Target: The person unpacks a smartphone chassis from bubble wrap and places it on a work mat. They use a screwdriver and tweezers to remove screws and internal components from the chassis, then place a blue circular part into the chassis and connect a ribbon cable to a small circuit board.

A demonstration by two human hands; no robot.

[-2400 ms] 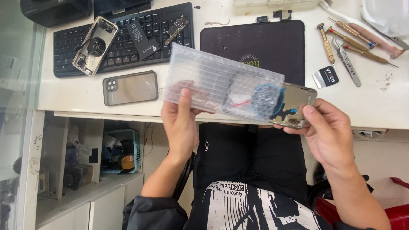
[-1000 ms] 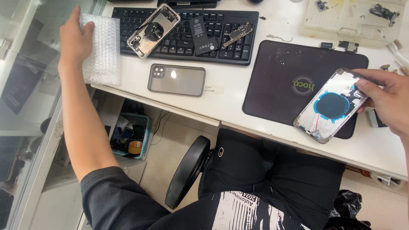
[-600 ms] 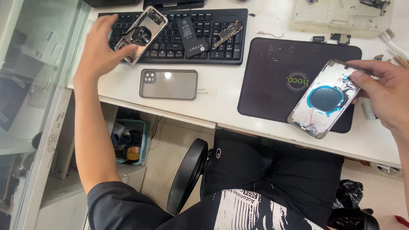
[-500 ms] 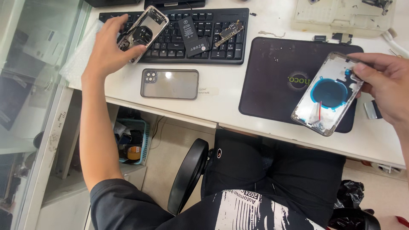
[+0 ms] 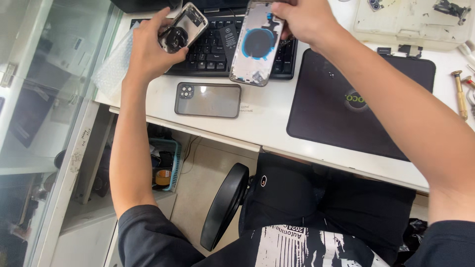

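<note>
My left hand point(image 5: 151, 52) grips an opened phone housing point(image 5: 182, 33) with a round black coil inside, lifted over the left end of a black keyboard point(image 5: 210, 52). My right hand point(image 5: 304, 20) holds a second, silver phone back housing point(image 5: 256, 45) with a blue ring inside, tilted upright above the keyboard's middle. A black phone battery point(image 5: 230, 40) lies on the keys between the two housings. A phone in a clear case point(image 5: 208, 100) lies flat on the white desk point(image 5: 269, 123) just below both hands.
A dark work mat point(image 5: 356, 106) covers the desk's right part. Bubble wrap point(image 5: 113, 64) lies at the desk's left edge beside a glass cabinet point(image 5: 44, 94). A white parts tray point(image 5: 413, 22) and screwdrivers point(image 5: 459, 94) sit at the right. A chair point(image 5: 225, 205) stands below.
My left hand put the bubble wrap down at the left and picked up the housing from the keyboard. My right hand carried the silver housing from the mat leftward to above the keyboard.
</note>
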